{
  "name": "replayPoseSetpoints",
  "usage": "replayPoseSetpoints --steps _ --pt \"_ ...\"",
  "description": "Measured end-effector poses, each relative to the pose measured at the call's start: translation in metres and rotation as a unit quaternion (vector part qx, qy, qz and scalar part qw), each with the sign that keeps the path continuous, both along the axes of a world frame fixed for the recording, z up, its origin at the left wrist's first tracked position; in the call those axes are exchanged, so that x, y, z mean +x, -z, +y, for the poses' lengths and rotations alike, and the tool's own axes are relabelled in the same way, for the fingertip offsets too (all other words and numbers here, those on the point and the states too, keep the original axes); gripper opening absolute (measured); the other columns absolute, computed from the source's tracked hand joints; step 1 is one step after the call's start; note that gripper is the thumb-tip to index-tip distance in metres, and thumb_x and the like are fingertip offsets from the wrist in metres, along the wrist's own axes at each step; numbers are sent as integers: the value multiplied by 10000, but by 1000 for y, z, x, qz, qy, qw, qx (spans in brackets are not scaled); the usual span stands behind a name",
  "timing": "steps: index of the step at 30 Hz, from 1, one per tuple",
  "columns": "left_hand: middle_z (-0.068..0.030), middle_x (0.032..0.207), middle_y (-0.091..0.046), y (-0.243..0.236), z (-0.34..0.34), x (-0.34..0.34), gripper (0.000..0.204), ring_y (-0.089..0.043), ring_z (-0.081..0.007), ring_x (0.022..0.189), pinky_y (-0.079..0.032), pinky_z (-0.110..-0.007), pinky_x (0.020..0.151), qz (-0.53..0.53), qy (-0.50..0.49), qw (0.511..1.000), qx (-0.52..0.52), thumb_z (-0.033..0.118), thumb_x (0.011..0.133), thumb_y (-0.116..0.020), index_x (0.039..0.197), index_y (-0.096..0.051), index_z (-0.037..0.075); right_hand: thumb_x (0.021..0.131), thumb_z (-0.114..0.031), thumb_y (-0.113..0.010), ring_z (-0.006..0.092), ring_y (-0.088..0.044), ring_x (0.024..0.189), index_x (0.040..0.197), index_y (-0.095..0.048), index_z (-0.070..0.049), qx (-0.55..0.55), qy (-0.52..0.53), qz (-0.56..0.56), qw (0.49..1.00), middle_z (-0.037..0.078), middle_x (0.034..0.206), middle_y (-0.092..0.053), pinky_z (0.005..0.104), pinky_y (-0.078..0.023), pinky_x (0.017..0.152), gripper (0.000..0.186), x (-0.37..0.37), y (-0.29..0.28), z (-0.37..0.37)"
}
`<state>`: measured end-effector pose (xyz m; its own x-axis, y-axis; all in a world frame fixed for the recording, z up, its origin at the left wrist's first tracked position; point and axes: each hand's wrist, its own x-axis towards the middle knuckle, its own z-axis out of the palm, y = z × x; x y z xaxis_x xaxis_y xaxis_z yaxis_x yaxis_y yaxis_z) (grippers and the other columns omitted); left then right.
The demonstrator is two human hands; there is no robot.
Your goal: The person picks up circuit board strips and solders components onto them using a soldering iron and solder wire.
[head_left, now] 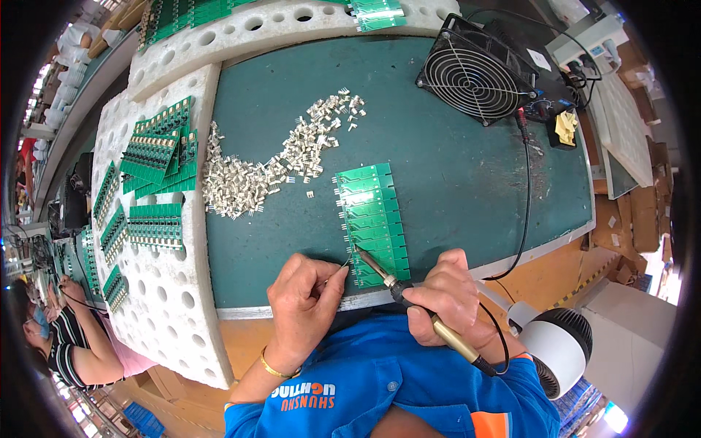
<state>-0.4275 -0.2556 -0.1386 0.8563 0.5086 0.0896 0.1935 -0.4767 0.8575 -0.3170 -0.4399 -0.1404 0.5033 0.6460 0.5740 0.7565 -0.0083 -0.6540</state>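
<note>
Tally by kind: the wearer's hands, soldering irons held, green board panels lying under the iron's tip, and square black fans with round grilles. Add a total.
Hands, left hand and right hand: 2
Soldering iron: 1
Green board panel: 1
Square black fan: 1
Total: 5

Gold-and-black soldering iron at green rectangular circuit board
My right hand grips it; my left hand pinches thin silvery wire.

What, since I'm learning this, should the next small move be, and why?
Probably feed a little solder wire to the soldering iron: the right hand points it at the circuit board, and the left hand pinches the wire near its tip.
</note>
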Motion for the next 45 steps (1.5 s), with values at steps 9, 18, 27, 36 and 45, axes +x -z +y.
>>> replayPoseSetpoints --steps 9,18,27,36,45 --pt "-23 672 -525 0 0 1 122 -495 -92 567 -376 -247 490 -1 1 1000 10 -34 789 -773 789 -661 12 792 -138 -722 180 -538 543 913 -658 -57 -2 1 5 1000 5 637 -576 350 -400 629 159 0 0 0" --pt "-27 681 -530 0 0 3 120 -497 -93 570 -381 -243 490 -5 3 1000 8 -39 787 -775 789 -666 10 785 -129 -719 177 -532 542 907 -661 -62 -4 -1 7 1000 0 624 -567 346 -400 637 151 1 1 0" --pt "-34 697 -540 1 0 2 111 -512 -95 574 -393 -242 492 -5 14 1000 15 -42 795 -768 798 -669 8 756 -106 -715 172 -538 547 912 -663 -71 -10 -1 5 1000 -8 627 -575 344 -408 647 168 1 0 -1" --pt "-29 687 -534 0 -1 4 115 -504 -96 571 -385 -243 489 -6 8 1000 13 -32 794 -772 798 -667 14 764 -113 -717 169 -539 547 915 -663 -73 -11 1 9 1000 -10 627 -574 344 -411 651 165 0 0 -1" --pt "-27 685 -538 -1 0 3 112 -499 -97 569 -383 -247 489 -2 19 1000 13 -31 789 -774 790 -673 18 761 -135 -730 172 -530 539 918 -654 -75 -22 -3 2 1000 -10 619 -565 346 -406 645 184 -5 -2 -3"
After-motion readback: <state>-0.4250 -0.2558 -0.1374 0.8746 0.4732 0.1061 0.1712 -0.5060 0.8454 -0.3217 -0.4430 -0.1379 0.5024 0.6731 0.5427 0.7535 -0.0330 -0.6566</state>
